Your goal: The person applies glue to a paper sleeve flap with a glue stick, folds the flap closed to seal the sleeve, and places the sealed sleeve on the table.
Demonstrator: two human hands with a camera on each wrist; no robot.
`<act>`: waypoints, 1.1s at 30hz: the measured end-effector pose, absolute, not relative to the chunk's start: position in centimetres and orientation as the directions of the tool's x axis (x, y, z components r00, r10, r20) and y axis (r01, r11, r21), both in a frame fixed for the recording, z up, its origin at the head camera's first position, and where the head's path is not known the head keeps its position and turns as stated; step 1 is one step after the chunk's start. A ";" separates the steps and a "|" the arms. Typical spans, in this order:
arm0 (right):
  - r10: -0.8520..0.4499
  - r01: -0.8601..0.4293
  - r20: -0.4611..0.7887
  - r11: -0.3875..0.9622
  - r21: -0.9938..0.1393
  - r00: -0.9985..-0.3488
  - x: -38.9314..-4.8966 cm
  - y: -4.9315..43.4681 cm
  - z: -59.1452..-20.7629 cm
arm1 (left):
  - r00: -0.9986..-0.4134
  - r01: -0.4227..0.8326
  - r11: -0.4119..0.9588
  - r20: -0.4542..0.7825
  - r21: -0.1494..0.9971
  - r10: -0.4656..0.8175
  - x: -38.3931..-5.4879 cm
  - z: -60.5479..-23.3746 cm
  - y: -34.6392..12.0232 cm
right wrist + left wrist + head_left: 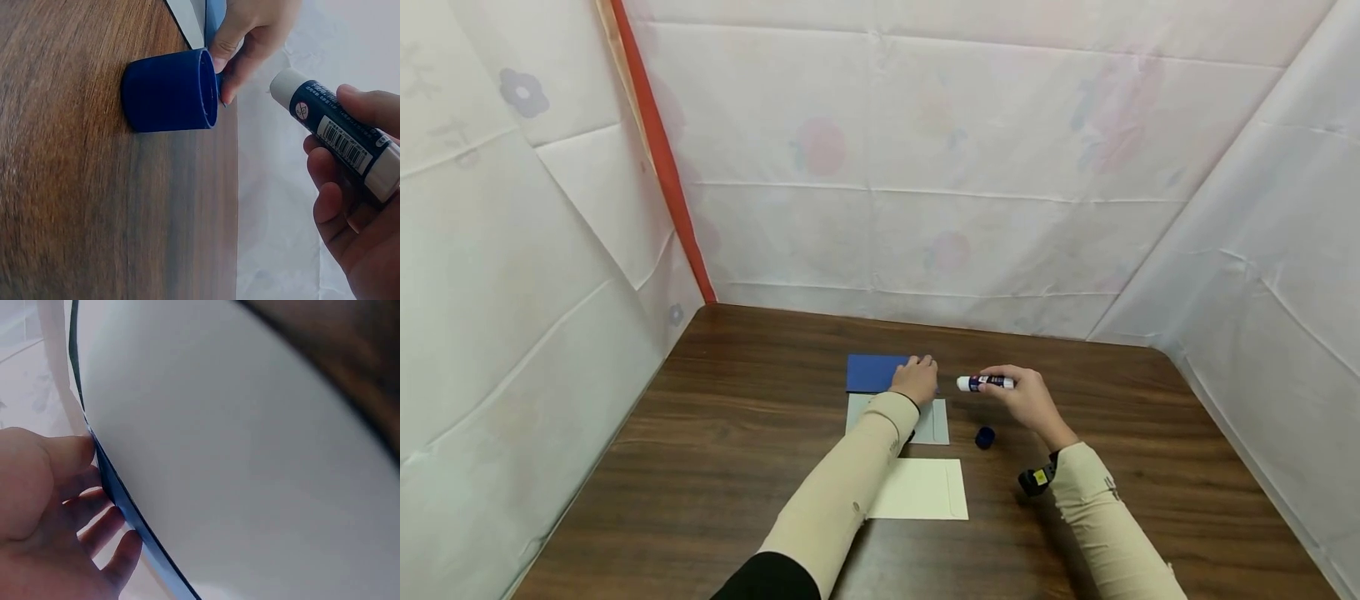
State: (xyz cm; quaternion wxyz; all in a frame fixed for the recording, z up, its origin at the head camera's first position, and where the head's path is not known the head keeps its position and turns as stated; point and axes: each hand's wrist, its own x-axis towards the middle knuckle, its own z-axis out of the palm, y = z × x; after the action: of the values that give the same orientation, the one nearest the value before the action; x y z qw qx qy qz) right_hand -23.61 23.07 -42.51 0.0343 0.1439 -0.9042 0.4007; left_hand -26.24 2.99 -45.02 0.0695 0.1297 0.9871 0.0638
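Note:
My left hand (917,381) is at the right end of a blue envelope (872,373). Its thumb and fingers pinch the blue edge in the left wrist view. Just nearer lies a pale grey envelope (938,421), partly hidden under my left forearm. In my right hand (1032,404) is an uncapped glue stick (337,134), gripped by its barrel between thumb and fingers. The white end points left, toward the left hand, and is held above the table. The dark blue glue cap (164,94) stands on the wood below it.
A cream envelope (925,492) lies closer to me, its left part under my left sleeve. All of this rests on a brown wooden table (700,450). White patterned sheets (775,242) hang behind and at both sides, with a red strip (662,158) at the left corner.

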 end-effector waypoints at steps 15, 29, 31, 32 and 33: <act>-0.254 -0.313 0.189 0.661 -0.682 -0.948 -24.1 22.9 -42.6 | -0.977 0.192 0.894 -0.010 0.405 0.214 -27.1 -45.3 1.5; -0.254 -0.300 0.171 0.663 -0.685 -0.952 -24.3 23.0 -42.9 | -0.947 0.223 0.948 -0.180 0.225 0.266 -27.1 -44.7 1.3; -0.248 -0.285 0.156 0.662 -0.693 -0.956 -24.2 23.0 -43.0 | -0.941 0.213 0.946 -0.208 0.245 0.266 -26.9 -44.6 1.2; -0.246 -0.282 0.154 0.660 -0.696 -0.957 -24.2 23.1 -43.0 | -0.939 0.209 0.945 -0.219 0.251 0.266 -26.8 -44.5 1.1; -0.245 -0.280 0.153 0.659 -0.698 -0.957 -24.1 23.1 -43.0 | -0.937 0.206 0.944 -0.227 0.256 0.266 -26.7 -44.5 1.1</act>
State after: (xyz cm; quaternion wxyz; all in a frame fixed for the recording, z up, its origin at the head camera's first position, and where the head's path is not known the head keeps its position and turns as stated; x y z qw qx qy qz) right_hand -24.14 23.10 -43.04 0.0229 0.1443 -0.9104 0.3872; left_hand -26.72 1.06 -44.47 0.1304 0.1210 0.9773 0.1150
